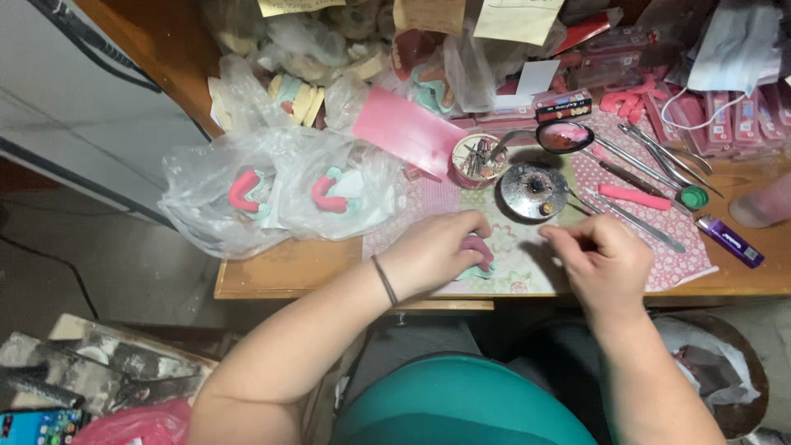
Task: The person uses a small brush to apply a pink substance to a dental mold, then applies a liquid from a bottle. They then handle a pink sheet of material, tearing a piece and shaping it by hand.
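1 head cam, looking down (steeply), close over desk (329,272)

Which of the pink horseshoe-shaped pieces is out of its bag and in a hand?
The one under the left hand, the pink piece; the other two sit inside plastic bags.

clear plastic bags (247,194) desk left | paper notes (517,18) top | phone screen (37,427) bottom-left

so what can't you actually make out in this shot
- Pink piece under the left hand, head view: the fingers cover most of it, so its shape is unclear.
- Right hand: fingers curled; whether they pinch anything is too small to tell.
- Small tin of metal bits: too small to tell apart.
- Clear bags: plastic glare blurs the pink and green pieces inside.
- Phone: cut off by the bottom edge.
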